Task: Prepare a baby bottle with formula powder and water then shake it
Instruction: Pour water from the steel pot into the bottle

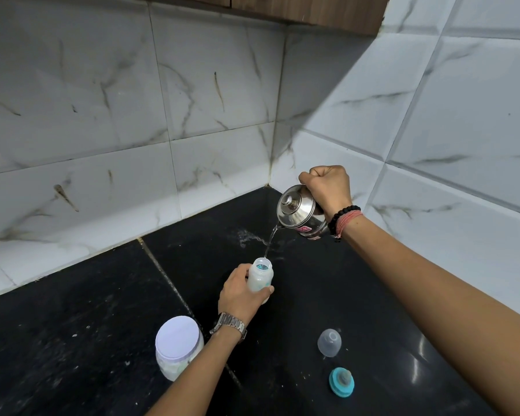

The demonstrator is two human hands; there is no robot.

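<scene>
Steel catches the light in the right-centre of the frame, where the right hand (327, 187) is clenched around the handle of a small kettle (300, 213), tipped so a thin stream of water (269, 241) falls from its spout. The stream lands in the open mouth of the baby bottle (260, 279) at lower centre, which the left hand (240, 295) grasps around its body, fingers wrapped, just above the black counter (72, 325). The step in hand looks like filling with water. A white-lidded jar (177, 346), likely the formula, stands closed at lower left. The clear cap (329, 342) and the teal teat ring (341, 381) lie apart at lower right. Next, I judge, the kettle must be levelled and set down, then the teat ring screwed on firmly before shaking.
</scene>
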